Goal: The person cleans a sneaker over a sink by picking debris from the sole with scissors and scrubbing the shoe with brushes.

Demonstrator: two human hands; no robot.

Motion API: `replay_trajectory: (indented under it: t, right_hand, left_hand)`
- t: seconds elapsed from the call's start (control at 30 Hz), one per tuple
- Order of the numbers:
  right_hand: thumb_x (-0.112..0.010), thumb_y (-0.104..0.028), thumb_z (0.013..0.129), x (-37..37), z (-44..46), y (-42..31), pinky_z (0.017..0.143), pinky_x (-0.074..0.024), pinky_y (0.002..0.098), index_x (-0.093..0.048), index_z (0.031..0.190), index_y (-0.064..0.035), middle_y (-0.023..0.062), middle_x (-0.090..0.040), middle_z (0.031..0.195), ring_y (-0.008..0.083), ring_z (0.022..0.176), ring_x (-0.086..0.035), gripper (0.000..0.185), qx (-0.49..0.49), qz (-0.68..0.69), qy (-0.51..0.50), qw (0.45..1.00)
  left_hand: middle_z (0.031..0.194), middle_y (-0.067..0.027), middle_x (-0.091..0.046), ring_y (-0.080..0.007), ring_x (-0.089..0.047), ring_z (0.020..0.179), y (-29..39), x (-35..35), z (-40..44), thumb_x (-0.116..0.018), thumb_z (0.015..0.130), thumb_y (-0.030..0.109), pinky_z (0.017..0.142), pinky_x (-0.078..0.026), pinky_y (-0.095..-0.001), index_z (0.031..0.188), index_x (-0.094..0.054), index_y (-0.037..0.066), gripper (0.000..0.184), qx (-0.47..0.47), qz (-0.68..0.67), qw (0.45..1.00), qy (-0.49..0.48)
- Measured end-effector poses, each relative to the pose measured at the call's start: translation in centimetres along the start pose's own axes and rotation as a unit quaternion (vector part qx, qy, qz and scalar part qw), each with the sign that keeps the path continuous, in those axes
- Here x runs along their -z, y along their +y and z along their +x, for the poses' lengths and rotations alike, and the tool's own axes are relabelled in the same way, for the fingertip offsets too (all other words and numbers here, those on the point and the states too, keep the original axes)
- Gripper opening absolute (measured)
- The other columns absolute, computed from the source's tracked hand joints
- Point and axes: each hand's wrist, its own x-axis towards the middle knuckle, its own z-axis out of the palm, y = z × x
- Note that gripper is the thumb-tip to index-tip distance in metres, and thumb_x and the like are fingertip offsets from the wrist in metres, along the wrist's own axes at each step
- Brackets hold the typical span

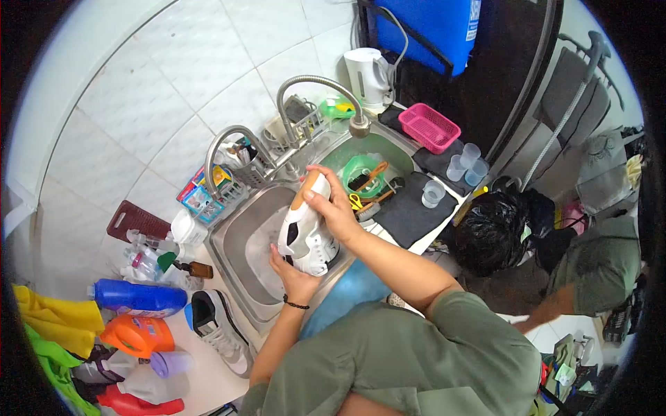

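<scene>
Holding a white shoe (pixel 305 239) tilted over the metal sink (pixel 241 239), we have our right grip (pixel 335 210) wrapped around its upper end and our left grip (pixel 296 284) cupping its lower end. Another shoe (pixel 222 334) rests on the tabletop (pixel 211 392) just beside the sink, near a blue bottle (pixel 139 297) and an orange bottle (pixel 142 336).

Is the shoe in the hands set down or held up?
Held up: right hand and left hand grip the shoe above the sink.

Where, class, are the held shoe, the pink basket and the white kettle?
Held shoe (pixel 306 237): head view, on its upper.
Pink basket (pixel 417 136): head view, on its near wall.
White kettle (pixel 363 78): head view, on its body.
</scene>
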Motion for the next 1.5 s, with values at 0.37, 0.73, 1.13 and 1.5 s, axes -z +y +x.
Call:
replay_trajectory:
  t: [0.37,0.73,1.13,1.5]
  right_hand:
    - [-0.06,-0.021,0.096,-0.3,0.3,1.8,0.101,-0.0451,0.034,-0.042,0.143,-0.0124,0.0162,-0.055,0.135,0.021,0.117,-0.056,0.051,-0.029,0.055,0.018,0.998]
    - [-0.068,-0.021,0.093,0.3,0.5,2.8,0.103,-0.045,0.0373,-0.035,0.147,-0.0127,0.018,-0.056,0.134,0.0236,0.118,-0.057,0.064,-0.006,0.108,0.028,0.994]
    - [-0.081,-0.038,0.081,5.7,9.5,-3.5,0.077,-0.056,0.035,-0.049,0.13,0.0017,0.0097,-0.066,0.102,0.0188,0.09,-0.067,0.071,-0.179,-0.095,0.031,0.979]
    - [-0.077,-0.067,0.067,5.1,8.5,1.4,0.112,-0.0377,0.0416,-0.033,0.148,0.0122,0.0316,-0.041,0.149,0.0394,0.138,-0.044,0.122,-0.357,-0.481,-0.261,0.757]
  left_hand:
    - [0.137,-0.0294,-0.035,-0.0459,-0.037,0.129,0.2,2.0,0.5,-0.09,0.063,0.027,0.11,-0.034,-0.0508,0.151,-0.016,-0.004,0.12,-0.01,0.028,0.999,0.011]
    - [0.134,-0.0257,-0.039,-0.0428,-0.04,0.126,0.0,3.0,1.2,-0.093,0.057,0.03,0.108,-0.034,-0.0509,0.152,-0.02,-0.001,0.124,-0.058,0.042,0.997,0.031]
    - [0.141,-0.0267,-0.045,-0.0419,-0.044,0.126,-0.6,6.3,4.9,-0.081,0.077,0.026,0.108,-0.032,-0.0506,0.147,-0.037,-0.005,0.088,-0.062,0.009,0.988,0.141]
    - [0.148,-0.0349,-0.031,-0.0458,-0.03,0.14,-19.6,13.3,11.6,-0.08,0.076,0.019,0.118,-0.024,-0.0512,0.149,-0.019,-0.01,0.101,0.284,0.165,0.833,0.446]
